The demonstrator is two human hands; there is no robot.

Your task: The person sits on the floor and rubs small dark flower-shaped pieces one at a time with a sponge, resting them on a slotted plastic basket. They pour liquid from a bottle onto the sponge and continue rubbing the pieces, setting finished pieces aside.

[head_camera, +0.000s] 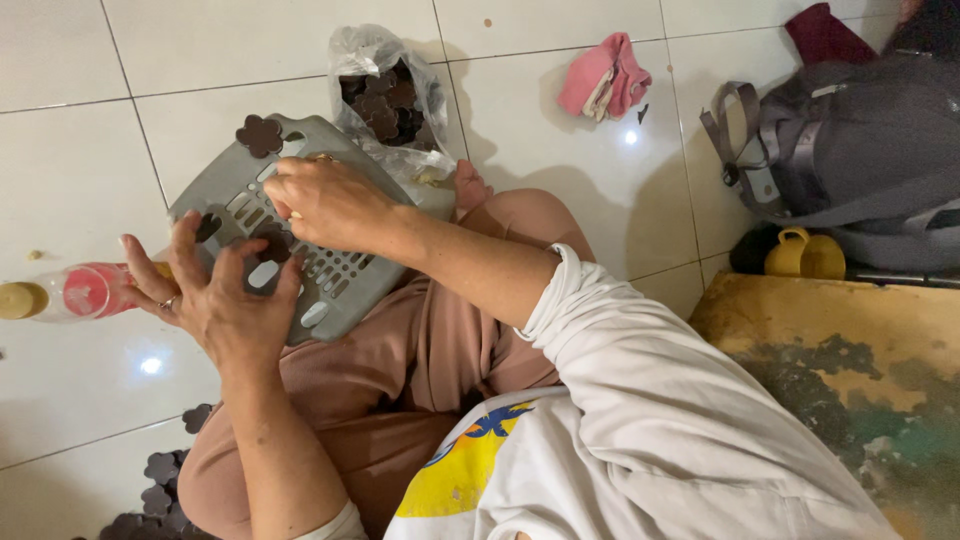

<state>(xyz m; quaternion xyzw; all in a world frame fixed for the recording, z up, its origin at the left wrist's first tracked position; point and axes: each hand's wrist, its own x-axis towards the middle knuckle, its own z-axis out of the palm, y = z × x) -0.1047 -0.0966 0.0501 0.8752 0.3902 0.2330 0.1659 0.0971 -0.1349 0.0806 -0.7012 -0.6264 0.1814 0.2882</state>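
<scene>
We sit on a white tiled floor (80, 150); two lamp reflections shine on it. At far left one clear bottle (70, 292) with red liquid lies on the tiles. Our left hand (225, 295) is open, fingers spread, touching one grey slotted tray (330, 285) that rests on our lap. One brown flower piece (260, 135) lies on the tray's top edge. Our right hand (330, 200) is closed, pinching something small we cannot identify. Behind stands one plastic bag (385, 90) of flower pieces, then one pink cloth (605, 75), one grey bag (850, 150), one yellow cup (805, 255).
</scene>
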